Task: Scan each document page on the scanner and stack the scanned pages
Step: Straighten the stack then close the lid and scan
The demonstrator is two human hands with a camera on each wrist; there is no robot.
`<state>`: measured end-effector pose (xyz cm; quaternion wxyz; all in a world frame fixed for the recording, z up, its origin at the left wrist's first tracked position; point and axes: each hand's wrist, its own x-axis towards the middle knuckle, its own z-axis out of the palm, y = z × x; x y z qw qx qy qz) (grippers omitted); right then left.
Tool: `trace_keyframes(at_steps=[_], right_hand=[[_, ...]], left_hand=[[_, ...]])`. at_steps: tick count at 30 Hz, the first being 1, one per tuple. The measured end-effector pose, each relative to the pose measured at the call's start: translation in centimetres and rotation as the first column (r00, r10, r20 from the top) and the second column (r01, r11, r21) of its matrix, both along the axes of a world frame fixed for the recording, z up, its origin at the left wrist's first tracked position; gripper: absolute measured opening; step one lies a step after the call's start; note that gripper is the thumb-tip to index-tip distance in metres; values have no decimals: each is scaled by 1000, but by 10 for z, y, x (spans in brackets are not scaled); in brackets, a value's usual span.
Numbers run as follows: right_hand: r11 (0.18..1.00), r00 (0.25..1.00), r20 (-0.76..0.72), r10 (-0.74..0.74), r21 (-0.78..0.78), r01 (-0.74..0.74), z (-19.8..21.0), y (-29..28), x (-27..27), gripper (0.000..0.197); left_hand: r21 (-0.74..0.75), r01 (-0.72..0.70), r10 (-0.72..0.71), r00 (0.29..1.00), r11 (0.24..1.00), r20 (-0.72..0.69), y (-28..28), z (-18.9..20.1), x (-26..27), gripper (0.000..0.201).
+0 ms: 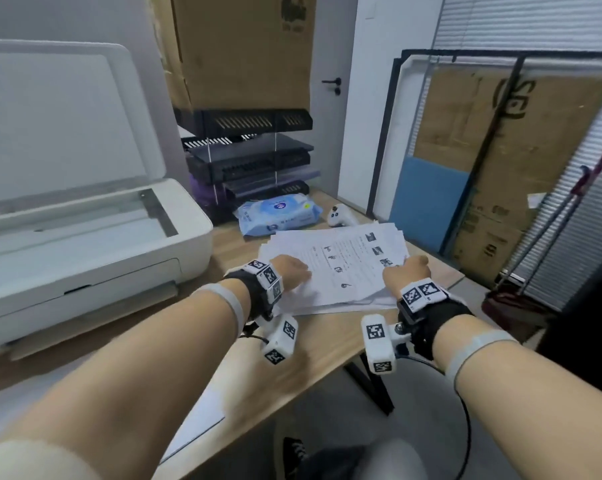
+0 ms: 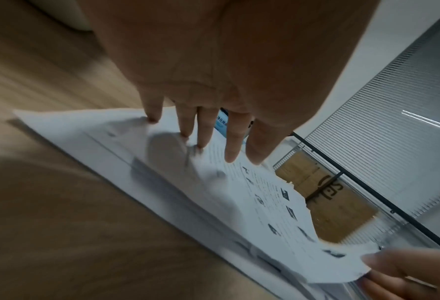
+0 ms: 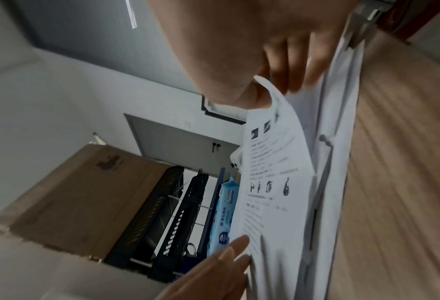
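Observation:
A loose stack of printed pages (image 1: 292, 306) lies on the wooden desk (image 1: 313, 344), right of the white scanner (image 1: 95, 271). The scanner's lid (image 1: 60, 123) is raised and its glass (image 1: 67, 216) is bare. My left hand (image 1: 289, 270) lies flat on the stack's left side, its straight fingers (image 2: 185, 123) pressing the paper. My right hand (image 1: 408, 271) pinches the right edge of the top page (image 1: 348, 268) between thumb and fingers. In the right wrist view that top page (image 3: 273, 182) curls up off the stack (image 3: 334, 162).
Black stacked file trays (image 1: 251, 150), a blue wipes pack (image 1: 278, 214) and a white controller (image 1: 341, 216) sit behind the stack. A cardboard box (image 1: 240, 46) stands on the trays. One white sheet (image 1: 202, 424) lies by the desk's near edge. The desk's right edge runs just past the stack.

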<state>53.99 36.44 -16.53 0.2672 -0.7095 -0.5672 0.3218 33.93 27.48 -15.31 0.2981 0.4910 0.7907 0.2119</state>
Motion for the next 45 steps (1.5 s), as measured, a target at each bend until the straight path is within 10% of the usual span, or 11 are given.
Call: trace_keyframes(at_steps=[3, 6, 11, 18, 28, 36, 40, 45], right_hand=[[979, 996, 74, -46, 201, 31, 17, -15, -9, 50], [942, 969, -27, 245, 245, -231, 32, -30, -35, 10], [666, 658, -253, 710, -63, -743, 34, -86, -104, 11], [328, 366, -111, 924, -263, -907, 32, -157, -177, 28], [386, 450, -333, 829, -243, -890, 15, -190, -211, 22], [180, 203, -59, 977, -278, -944, 24, -202, -208, 16], [172, 178, -26, 984, -145, -974, 42, -191, -208, 16], [249, 235, -102, 967, 166, -954, 70, -158, -200, 15]], left_hand=[[68, -32, 31, 999, 997, 19, -7, 3, -9, 39], [128, -90, 82, 994, 988, 67, -19, 9, -27, 32], [138, -193, 182, 980, 971, 84, -71, 18, -59, 23], [-37, -373, 374, 927, 927, 22, -185, 26, -108, 11], [-192, -473, 497, 861, 860, 107, -278, -2, -132, 33], [-128, -488, 503, 815, 863, 286, -293, -7, -143, 47], [46, -647, 612, 739, 761, 281, -295, 16, -149, 20], [401, -681, 665, 719, 613, 202, -301, 57, -153, 37]])
